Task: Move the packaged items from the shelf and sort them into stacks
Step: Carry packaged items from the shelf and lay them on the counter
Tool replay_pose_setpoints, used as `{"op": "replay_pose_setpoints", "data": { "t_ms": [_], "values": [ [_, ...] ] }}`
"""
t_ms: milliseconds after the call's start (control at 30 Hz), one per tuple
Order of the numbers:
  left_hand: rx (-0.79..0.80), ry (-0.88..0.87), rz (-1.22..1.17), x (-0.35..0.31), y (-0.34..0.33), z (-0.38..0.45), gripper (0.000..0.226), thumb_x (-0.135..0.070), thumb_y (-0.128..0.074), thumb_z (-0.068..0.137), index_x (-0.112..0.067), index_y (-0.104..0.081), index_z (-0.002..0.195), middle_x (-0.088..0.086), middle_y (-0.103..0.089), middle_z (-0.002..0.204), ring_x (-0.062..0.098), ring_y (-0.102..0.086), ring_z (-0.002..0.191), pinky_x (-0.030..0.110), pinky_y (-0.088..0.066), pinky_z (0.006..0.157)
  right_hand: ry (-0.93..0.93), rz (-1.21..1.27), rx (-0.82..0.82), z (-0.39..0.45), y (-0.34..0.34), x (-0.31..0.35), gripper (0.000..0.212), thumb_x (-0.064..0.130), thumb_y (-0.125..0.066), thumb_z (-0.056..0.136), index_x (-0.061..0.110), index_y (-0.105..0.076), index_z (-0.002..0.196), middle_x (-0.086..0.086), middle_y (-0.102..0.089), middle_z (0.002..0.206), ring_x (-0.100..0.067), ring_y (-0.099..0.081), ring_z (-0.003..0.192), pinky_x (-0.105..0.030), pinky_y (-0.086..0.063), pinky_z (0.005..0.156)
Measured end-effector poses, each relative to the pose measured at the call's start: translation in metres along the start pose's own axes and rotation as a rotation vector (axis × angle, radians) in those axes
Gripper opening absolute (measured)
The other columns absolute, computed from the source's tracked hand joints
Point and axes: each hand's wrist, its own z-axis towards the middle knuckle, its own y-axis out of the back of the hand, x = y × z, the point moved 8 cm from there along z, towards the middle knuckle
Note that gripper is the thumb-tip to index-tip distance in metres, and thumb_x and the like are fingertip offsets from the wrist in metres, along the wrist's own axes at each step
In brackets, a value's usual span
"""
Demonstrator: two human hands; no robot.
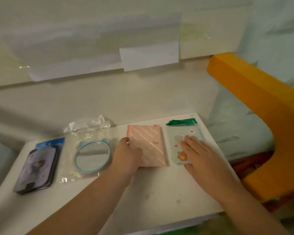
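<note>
Squaring the piles at frame centre, your left hand [128, 154] pinches the pink packet [147, 146] while your right hand [199, 152] lies flat, released, on the pale-green packet [180, 143]; keep edges flush on the worktop [159, 192].

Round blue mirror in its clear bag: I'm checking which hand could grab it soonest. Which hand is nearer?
Left. The left hand grips the pink package right beside the mirror; the right hand lies flat on the pale green package, further away.
</note>
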Motion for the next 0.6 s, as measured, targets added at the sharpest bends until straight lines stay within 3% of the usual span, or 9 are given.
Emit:
{"op": "replay_pose_setpoints", "data": {
  "t_ms": [67,133,233,300,400,500,600],
  "values": [
    [-0.014,-0.02,0.033,-0.005,0.001,-0.005,0.032,-0.002,-0.05,0.083,-0.014,-0.055,0.112,-0.002,-0.062,0.091,0.019,-0.061,0.083,0.034,-0.054,0.074,0.013,0.05,0.074,0.002,-0.001,-0.005,0.083,0.064,-0.058,0.084,0.019,-0.039,0.15,0.005,-0.032,0.158,-0.013,-0.031,0.146,-0.026,-0.013,0.115],
    [-0.02,-0.043,0.096,-0.013,0.002,-0.011,0.032,-0.003,-0.047,0.086,-0.022,-0.048,0.111,-0.007,-0.057,0.093,0.02,-0.059,0.087,0.034,-0.052,0.078,0.013,0.091,0.113,0.003,-0.001,-0.007,0.089,0.074,-0.04,0.082,0.022,-0.032,0.153,0.008,-0.02,0.163,-0.01,-0.017,0.15,-0.023,-0.004,0.116],
    [-0.012,-0.098,0.281,-0.017,0.002,-0.015,0.046,-0.004,-0.048,0.086,-0.014,-0.048,0.13,0.001,-0.048,0.118,0.031,-0.053,0.113,0.04,-0.048,0.097,-0.003,0.125,0.132,0.006,-0.001,-0.008,0.087,0.072,-0.042,0.087,0.023,-0.023,0.156,0.008,-0.011,0.166,-0.009,-0.008,0.152,-0.026,-0.005,0.121],
    [0.02,-0.122,0.384,-0.019,0.001,-0.021,0.05,-0.008,-0.052,0.084,-0.01,-0.045,0.133,0.007,-0.041,0.129,0.031,-0.05,0.115,0.038,-0.046,0.097,-0.006,0.123,0.157,0.008,0.0,-0.009,0.087,0.07,-0.044,0.088,0.023,-0.021,0.157,0.007,-0.011,0.166,-0.01,-0.008,0.152,-0.029,-0.009,0.122],
    [0.062,-0.143,0.419,-0.02,0.0,-0.029,0.048,-0.023,-0.052,0.071,-0.012,-0.053,0.118,0.005,-0.05,0.123,0.028,-0.056,0.105,0.044,-0.052,0.089,0.01,0.165,0.138,0.009,0.011,-0.003,0.082,0.068,-0.05,0.088,0.024,-0.029,0.154,0.008,-0.022,0.163,-0.012,-0.019,0.149,-0.029,-0.019,0.119],
    [0.086,-0.193,0.442,-0.025,0.003,-0.03,0.049,-0.029,-0.042,0.063,-0.019,-0.058,0.108,0.001,-0.058,0.11,0.023,-0.061,0.097,0.042,-0.056,0.079,0.019,0.283,0.033,0.016,0.033,0.011,0.065,0.061,-0.057,0.088,0.022,-0.05,0.14,0.01,-0.045,0.144,-0.013,-0.046,0.13,-0.03,-0.04,0.107],
    [0.091,-0.334,0.466,-0.044,0.015,-0.045,0.04,-0.021,-0.052,0.081,-0.022,-0.059,0.12,-0.013,-0.053,0.118,0.013,-0.053,0.114,0.023,-0.04,0.089,0.046,0.368,-0.042,0.028,0.055,0.032,0.046,0.05,-0.06,0.09,0.024,-0.058,0.127,0.011,-0.055,0.126,-0.011,-0.059,0.107,-0.032,-0.05,0.092]
  ]
}}
